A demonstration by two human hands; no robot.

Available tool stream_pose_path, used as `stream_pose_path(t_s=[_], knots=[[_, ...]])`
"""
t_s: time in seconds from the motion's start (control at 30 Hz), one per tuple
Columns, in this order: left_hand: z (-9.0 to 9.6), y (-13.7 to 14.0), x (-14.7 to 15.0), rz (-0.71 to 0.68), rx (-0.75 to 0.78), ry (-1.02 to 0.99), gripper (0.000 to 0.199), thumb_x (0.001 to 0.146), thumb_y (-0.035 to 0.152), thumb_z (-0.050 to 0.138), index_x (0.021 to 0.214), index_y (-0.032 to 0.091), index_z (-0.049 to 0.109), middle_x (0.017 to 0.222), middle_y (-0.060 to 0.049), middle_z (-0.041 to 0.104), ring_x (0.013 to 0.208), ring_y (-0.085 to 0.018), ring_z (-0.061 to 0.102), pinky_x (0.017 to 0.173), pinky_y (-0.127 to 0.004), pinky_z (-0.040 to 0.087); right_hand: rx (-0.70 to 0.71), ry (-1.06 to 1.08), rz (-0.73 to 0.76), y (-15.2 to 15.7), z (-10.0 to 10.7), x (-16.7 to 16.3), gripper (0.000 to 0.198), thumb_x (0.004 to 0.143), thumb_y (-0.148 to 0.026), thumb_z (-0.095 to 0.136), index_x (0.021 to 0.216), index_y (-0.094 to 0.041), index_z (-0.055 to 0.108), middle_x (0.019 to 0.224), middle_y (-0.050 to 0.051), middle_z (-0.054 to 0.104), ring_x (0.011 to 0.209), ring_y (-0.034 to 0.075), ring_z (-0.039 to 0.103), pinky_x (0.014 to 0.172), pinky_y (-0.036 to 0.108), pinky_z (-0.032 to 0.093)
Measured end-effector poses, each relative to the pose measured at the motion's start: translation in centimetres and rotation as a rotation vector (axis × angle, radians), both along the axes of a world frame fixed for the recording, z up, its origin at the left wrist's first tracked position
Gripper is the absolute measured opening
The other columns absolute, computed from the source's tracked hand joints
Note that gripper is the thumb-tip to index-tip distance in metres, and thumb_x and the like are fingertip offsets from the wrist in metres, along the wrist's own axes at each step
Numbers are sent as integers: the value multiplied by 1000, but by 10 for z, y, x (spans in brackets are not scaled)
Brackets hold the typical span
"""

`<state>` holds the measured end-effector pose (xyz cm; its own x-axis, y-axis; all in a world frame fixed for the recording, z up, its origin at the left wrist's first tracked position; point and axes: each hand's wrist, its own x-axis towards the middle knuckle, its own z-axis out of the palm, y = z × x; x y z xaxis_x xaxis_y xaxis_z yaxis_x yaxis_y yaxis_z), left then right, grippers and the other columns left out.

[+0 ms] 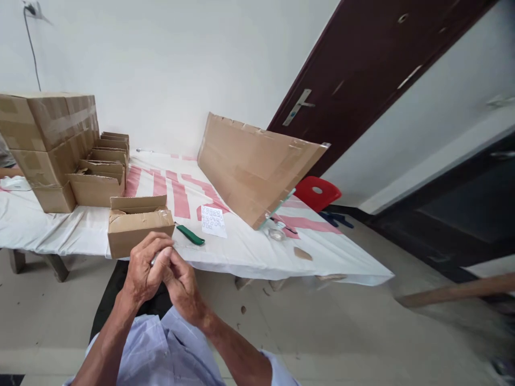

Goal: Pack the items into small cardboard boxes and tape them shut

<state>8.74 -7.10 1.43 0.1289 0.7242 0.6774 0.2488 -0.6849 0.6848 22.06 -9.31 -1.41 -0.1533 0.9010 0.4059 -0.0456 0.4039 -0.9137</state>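
Observation:
My left hand (142,268) and my right hand (183,287) are clasped together in front of my body, fingers closed and overlapping. A small silvery bit shows between the fingers of my left hand; I cannot make out what it is. Just beyond the hands, at the table's near edge, sits a small cardboard box (137,233) with its top flaps up. To its right lies a green utility knife (190,235). A white sheet of paper (214,221) with rows of round marks rests beside the knife.
Taped cartons (52,142) are stacked at left, beside a row of open boxes (96,182). A large cardboard panel (257,166) stands tilted on the cloth-covered table (241,262). Near it are a tape roll (276,234) and a cardboard scrap (303,253). Behind is a red stool (317,194).

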Motion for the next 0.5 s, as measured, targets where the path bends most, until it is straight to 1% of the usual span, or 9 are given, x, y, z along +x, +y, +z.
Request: stream_pose_path(t_s=[0.07, 0.13, 0.2, 0.27, 0.33, 0.4, 0.47, 0.5], knots=[[-3, 1, 4, -71, 12, -35, 39, 108, 37, 48, 95, 19, 79, 96, -12, 79, 90, -24, 75, 84, -35, 57, 26, -18, 6, -6, 1, -2, 43, 108, -59, 49, 118, -21, 67, 97, 3, 63, 91, 19, 62, 87, 30, 56], [-8, 5, 7, -117, 23, -60, 41, 108, 37, 47, 92, 19, 79, 92, -11, 80, 88, -24, 75, 83, -35, 57, 70, -27, 22, -9, 1, -2, 44, 110, -57, 44, 122, -22, 66, 103, 5, 65, 97, 20, 64, 94, 33, 56], [-12, 11, 8, -137, 37, -76, 42, 108, 38, 47, 89, 19, 79, 90, -12, 80, 86, -24, 75, 82, -35, 57, 101, -28, 9, -9, 0, -1, 43, 111, -54, 42, 122, -21, 66, 107, 6, 67, 101, 21, 65, 97, 34, 56], [-15, 16, 7, -143, 27, -76, 45, 108, 41, 46, 86, 19, 79, 91, -12, 79, 86, -25, 75, 82, -35, 56, 102, -23, -40, -5, -2, -2, 40, 111, -51, 42, 119, -21, 67, 108, 7, 68, 102, 21, 66, 97, 34, 56], [-15, 19, 4, -151, -44, -45, 47, 107, 44, 46, 88, 19, 80, 93, -12, 80, 85, -24, 74, 82, -34, 56, 86, -22, -87, -1, -6, -4, 37, 111, -48, 42, 115, -21, 67, 108, 6, 68, 102, 21, 66, 96, 33, 56], [-12, 19, 0, -164, -176, 35, 43, 106, 46, 49, 96, 19, 82, 98, -10, 81, 86, -24, 75, 82, -33, 57, 96, -23, -130, 2, -11, -7, 34, 112, -45, 42, 111, -22, 67, 106, 6, 67, 97, 20, 66, 92, 32, 57], [-7, 17, -3, -150, -296, 108, 39, 101, 50, 57, 104, 20, 82, 102, -9, 82, 89, -25, 76, 82, -32, 58, 161, -54, -164, 3, -15, -10, 31, 111, -42, 42, 112, -22, 66, 108, 7, 67, 99, 21, 66, 93, 33, 57], [-4, 17, -4, -125, -333, 124, 39, 98, 53, 60, 103, 21, 82, 101, -8, 82, 90, -26, 76, 82, -32, 58, 205, -83, -171, 2, -17, -12, 29, 111, -40, 43, 115, -23, 65, 112, 9, 67, 104, 22, 66, 97, 35, 57]])
